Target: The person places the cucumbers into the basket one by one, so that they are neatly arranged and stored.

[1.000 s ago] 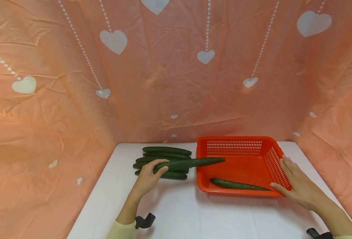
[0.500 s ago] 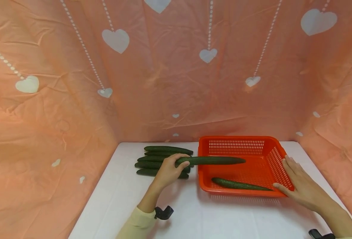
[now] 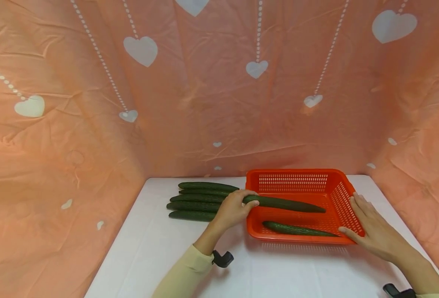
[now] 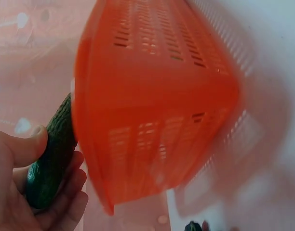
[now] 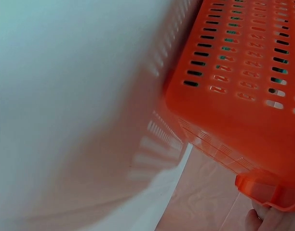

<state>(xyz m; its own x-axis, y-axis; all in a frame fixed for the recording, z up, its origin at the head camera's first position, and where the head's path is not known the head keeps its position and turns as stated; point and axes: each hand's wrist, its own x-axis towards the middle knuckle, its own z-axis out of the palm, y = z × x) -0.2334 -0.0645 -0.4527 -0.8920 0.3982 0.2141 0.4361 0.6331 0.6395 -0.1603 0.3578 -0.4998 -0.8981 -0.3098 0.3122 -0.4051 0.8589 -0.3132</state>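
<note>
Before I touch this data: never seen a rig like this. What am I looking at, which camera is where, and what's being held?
No robot here: these are a person's two bare hands. The wide picture comes from a head-worn camera looking forward and down; the other two come from cameras on each wrist, both showing the basket's outside up close.

On the white table stands an orange basket, with one cucumber lying inside along its near wall. More cucumbers lie side by side to its left.

The left hand grips another cucumber by one end, the rest reaching over the basket. The right hand touches the basket's right side, fingers extended.
</note>
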